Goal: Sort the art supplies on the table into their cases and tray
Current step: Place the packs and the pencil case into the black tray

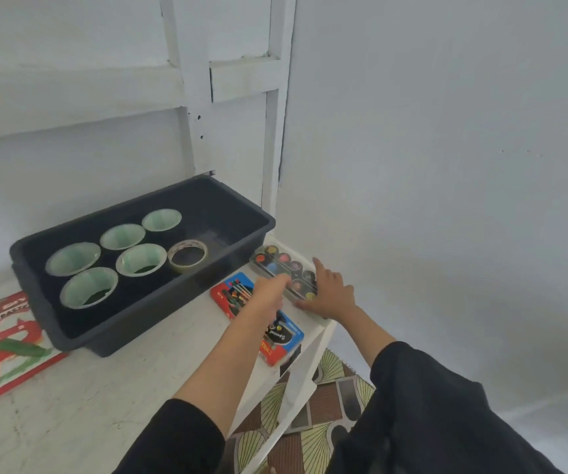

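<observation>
- Pale walls are closing in a corner behind a white table [122, 388], which is carrying all the supplies.
- Fingers [318, 266] of the right hand [330, 292] are lying straight and spread across the clear lid of the watercolour case [282, 265], pressing down rather than curling round it.
- Fingertips of the left hand [269, 292] are meeting the case's near-left edge. They are blurred, so whether they are pinching it cannot be told.
- Both wrists are angling inward over the table's far right corner, where the case is lying flat, just right of the dark tray [139, 313].
- Both forearms are stretching forward from black sleeves, and the left one is crossing above a red-and-blue crayon box [287, 340].
- Step in hand, as judged: the case is being closed or steadied, not lifted.
- Next move, as judged: the lid is needing even pressure along its edge while one hand is bracing the base, since the case is sitting close to the table's edge.
- Five green-lined cups [123, 236] and a tape roll [188, 256] are standing in the tray. An oil pastel box [2, 343] is lying at the near left.
</observation>
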{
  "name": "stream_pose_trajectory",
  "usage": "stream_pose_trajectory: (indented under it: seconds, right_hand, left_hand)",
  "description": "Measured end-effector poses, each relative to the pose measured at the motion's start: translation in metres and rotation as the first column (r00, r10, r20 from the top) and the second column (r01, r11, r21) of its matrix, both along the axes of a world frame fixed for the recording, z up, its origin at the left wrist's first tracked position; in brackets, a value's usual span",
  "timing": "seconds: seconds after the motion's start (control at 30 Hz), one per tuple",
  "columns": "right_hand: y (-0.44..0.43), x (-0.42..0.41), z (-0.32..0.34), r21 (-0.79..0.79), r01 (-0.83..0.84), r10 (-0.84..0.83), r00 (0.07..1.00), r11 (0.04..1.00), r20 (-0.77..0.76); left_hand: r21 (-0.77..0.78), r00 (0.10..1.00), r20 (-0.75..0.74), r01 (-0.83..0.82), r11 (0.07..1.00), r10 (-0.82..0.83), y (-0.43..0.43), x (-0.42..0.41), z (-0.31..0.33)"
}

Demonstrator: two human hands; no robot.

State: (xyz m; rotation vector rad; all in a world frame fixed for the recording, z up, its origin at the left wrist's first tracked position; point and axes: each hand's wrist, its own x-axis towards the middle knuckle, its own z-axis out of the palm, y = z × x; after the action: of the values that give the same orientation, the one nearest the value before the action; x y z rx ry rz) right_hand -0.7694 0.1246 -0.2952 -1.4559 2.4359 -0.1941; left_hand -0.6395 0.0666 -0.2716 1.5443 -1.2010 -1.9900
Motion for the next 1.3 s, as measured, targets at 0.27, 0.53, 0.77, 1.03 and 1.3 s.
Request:
stream_pose_trajectory:
  seconds: [0.27,0.53,0.77,1.03,1.3]
  right_hand:
    - [-0.030,-0.034,-0.010,-0.036,0.153,-0.146,0.976,0.987,0.163]
    - [-0.036,-0.089,0.023,-0.136,0.258,-0.194,0.912,0.957,0.362]
    - [-0.067,-0.129,0.055,-0.249,0.200,0.034,0.712,0.948,0.702]
    - [-0.160,-0.119,0.068,-0.409,0.026,0.312,0.604,0.912,0.733]
    - [-0.235,-0.061,0.040,-0.404,-0.215,0.442,0.636,0.889,0.633]
  left_hand:
    - [0.084,0.993,-0.053,-0.097,0.992,0.102,-0.029,-0.054,-0.017]
    - [0.167,0.949,-0.314,0.033,0.985,0.022,-0.055,-0.116,-0.002]
    - [-0.085,0.920,-0.377,-0.151,0.985,0.108,-0.096,-0.142,0.009]
    - [-0.022,0.729,-0.478,-0.567,0.823,0.489,-0.163,-0.105,0.049]
    - [-0.083,0.578,-0.309,-0.807,0.584,0.755,-0.214,0.002,0.039]
